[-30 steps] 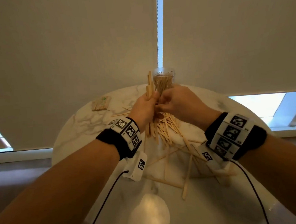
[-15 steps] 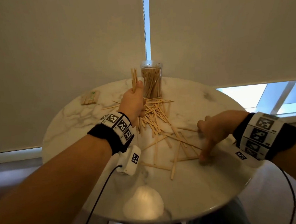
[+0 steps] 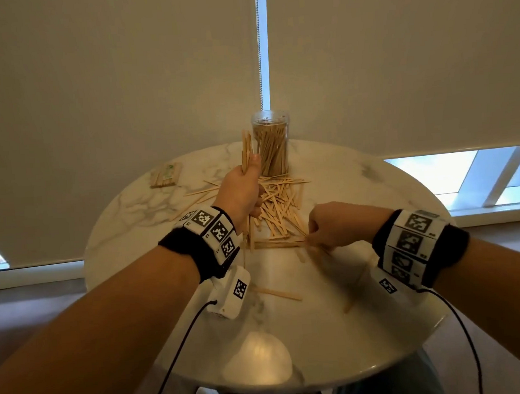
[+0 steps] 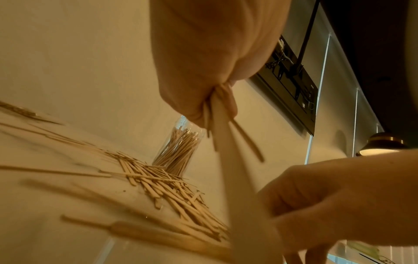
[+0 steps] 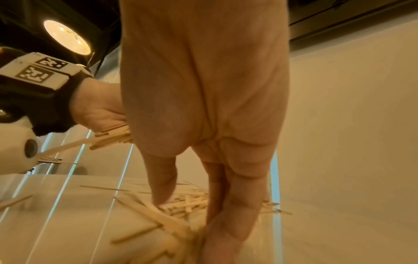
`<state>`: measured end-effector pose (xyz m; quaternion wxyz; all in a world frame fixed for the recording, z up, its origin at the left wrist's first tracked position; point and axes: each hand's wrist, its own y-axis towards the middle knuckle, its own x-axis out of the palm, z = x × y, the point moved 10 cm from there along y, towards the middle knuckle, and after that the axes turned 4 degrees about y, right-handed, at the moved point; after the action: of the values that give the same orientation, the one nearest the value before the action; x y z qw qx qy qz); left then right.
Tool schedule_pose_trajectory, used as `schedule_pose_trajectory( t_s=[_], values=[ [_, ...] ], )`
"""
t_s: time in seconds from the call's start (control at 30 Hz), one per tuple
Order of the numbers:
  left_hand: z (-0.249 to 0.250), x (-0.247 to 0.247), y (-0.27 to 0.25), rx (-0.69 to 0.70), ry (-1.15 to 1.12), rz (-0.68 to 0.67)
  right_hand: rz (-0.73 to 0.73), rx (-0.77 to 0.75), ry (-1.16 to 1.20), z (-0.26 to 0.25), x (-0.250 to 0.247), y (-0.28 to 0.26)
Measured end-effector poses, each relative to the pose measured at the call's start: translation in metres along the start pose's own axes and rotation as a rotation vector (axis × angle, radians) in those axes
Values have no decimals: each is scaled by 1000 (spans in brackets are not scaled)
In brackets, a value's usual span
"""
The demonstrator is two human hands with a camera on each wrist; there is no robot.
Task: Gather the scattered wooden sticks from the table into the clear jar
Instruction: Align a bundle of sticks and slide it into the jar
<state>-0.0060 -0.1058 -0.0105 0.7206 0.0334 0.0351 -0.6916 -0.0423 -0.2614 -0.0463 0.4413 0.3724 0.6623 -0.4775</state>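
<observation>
The clear jar point(image 3: 272, 143) stands at the table's far side, packed with wooden sticks. My left hand point(image 3: 243, 192) hovers just left of it and grips an upright bundle of sticks point(image 3: 246, 148); in the left wrist view the bundle point(image 4: 226, 142) juts from my fist point(image 4: 203, 71). A loose pile of sticks point(image 3: 279, 204) lies in front of the jar. At the pile's near right edge my right hand point(image 3: 331, 225) reaches down, thumb and fingers point(image 5: 162, 178) pinching several sticks point(image 5: 176, 223) against the table.
The round marble table point(image 3: 375, 188) has a banded packet of sticks point(image 3: 166, 174) at the far left. Single sticks lie nearer me point(image 3: 278, 294) and at the right point(image 3: 354, 288). Roller blinds hang behind. Cables trail from both wristbands.
My right hand left the left hand by the jar, swung out to the table's right, then came back in to the pile's near edge. The left hand still holds its bundle.
</observation>
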Motion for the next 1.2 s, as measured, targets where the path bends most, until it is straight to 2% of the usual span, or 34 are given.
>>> schedule_pose_trajectory(
  t_s=[0.17,0.3,0.43,0.63,0.93,1.07,1.2],
  values=[
    [1,-5,0,1,2,18,-20,7,-85,-25,10,4],
    [0,-7,-1,-8,-13,9,7,-21,-55,-31,6,12],
    [-2,-11,-2,-5,-24,12,41,6,-57,-25,-3,12],
    [-8,-14,2,-23,-76,27,-5,106,-47,-13,-1,13],
    [-21,-7,13,-97,-221,31,27,143,-88,3,-7,11],
    [-22,3,22,-124,-308,27,17,173,16,19,-9,16],
    [-23,12,34,-105,-318,8,18,224,233,43,-24,22]
  ],
)
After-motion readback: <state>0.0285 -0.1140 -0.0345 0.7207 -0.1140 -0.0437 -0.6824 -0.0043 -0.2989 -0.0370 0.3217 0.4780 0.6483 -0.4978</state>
